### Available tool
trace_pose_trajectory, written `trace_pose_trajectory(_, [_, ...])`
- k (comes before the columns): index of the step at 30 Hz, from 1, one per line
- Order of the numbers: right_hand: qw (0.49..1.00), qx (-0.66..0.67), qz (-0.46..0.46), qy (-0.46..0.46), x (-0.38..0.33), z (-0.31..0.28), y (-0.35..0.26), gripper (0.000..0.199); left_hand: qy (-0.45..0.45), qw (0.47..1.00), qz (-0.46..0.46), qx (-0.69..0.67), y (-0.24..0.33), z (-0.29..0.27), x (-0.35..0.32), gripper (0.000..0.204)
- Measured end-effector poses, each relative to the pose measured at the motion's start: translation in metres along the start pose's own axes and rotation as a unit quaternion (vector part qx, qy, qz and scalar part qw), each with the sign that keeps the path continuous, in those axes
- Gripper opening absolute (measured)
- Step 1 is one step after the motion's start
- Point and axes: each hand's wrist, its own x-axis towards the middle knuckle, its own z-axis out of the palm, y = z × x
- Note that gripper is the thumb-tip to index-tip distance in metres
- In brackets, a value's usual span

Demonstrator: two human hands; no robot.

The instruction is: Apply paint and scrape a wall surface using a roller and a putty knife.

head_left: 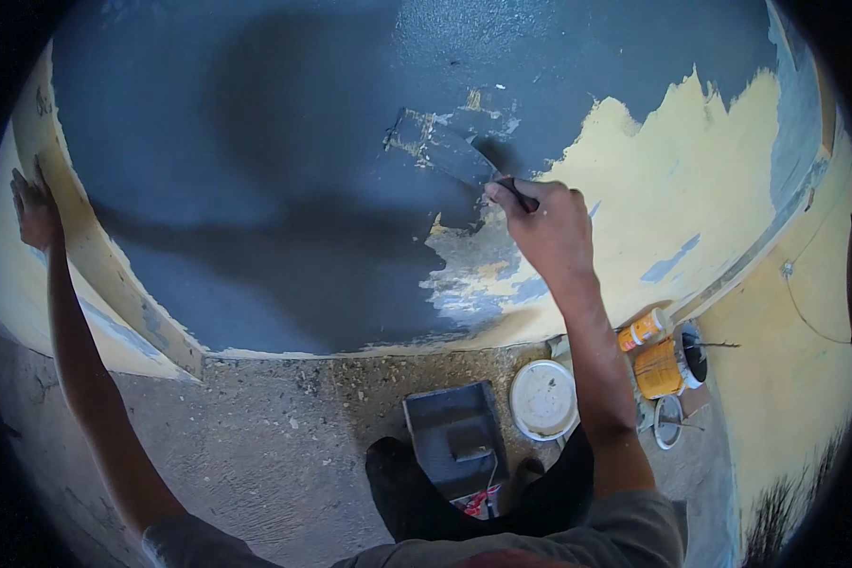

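Right hand [551,227] is up on the wall [256,142], fingers curled tight around the handle of a wide scraper [445,151], its blade flat against the grey paint beside the bare yellow patch. Left hand [33,208] braces on the wall's yellow edge; finger spread hard to tell. Below on the floor: a paint tray [454,435], a white lid [543,399] and 2 orange cans [661,355]
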Motion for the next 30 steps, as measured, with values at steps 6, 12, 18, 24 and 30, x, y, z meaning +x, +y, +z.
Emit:
trace_pose_trajectory(6, [0.993,0.01,0.108,-0.039,-0.004,-0.005,-0.011,0.025,0.013,1.0,0.01,-0.007,0.005,-0.006,0.0,0.06])
trace_pose_trajectory(12, [1.0,0.008,0.016,-0.005,0.007,0.012,-0.011,0.024,-0.009,0.999,-0.034,0.024,0.008,-0.005,0.002,0.063])
trace_pose_trajectory(18, [1.0,0.015,0.005,-0.019,0.028,0.02,-0.014,0.025,-0.024,0.998,-0.06,0.014,0.013,-0.01,0.003,0.066])
trace_pose_trajectory(24, [0.966,0.249,0.045,-0.057,0.017,0.014,0.004,0.024,-0.008,0.998,-0.044,0.035,0.017,-0.014,0.002,0.063])
trace_pose_trajectory(30, [0.94,0.317,0.109,-0.061,-0.023,-0.005,0.051,0.019,0.008,1.0,-0.017,-0.024,-0.002,0.001,-0.002,0.061])
